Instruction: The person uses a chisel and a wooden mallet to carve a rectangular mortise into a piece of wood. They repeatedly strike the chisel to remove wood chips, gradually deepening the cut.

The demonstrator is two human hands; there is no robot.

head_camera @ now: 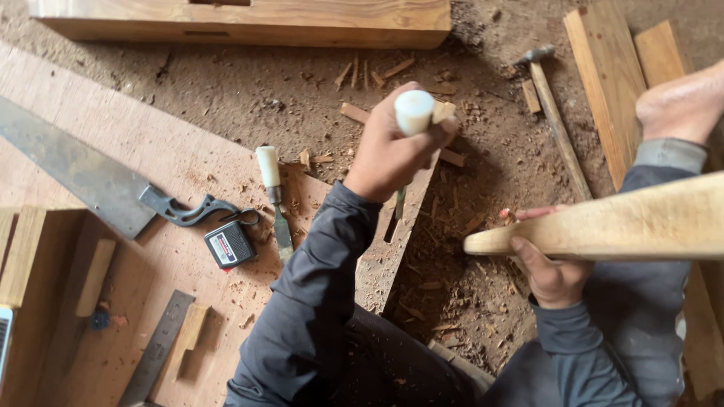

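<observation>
Left hand (pixel 392 151) grips chisel (pixel 413 113) upright; right hand (pixel 554 275) holds wooden mallet (pixel 626 222) beside it.

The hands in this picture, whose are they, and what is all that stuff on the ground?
A camera on a person's head looks down at their own two hands. The left hand grips a chisel with a white handle, held upright against a strip of wood. The right hand holds a thick wooden club. Around them, on dirt and boards, lie a saw, a second chisel, a tape measure, a hammer and wood chips.
</observation>
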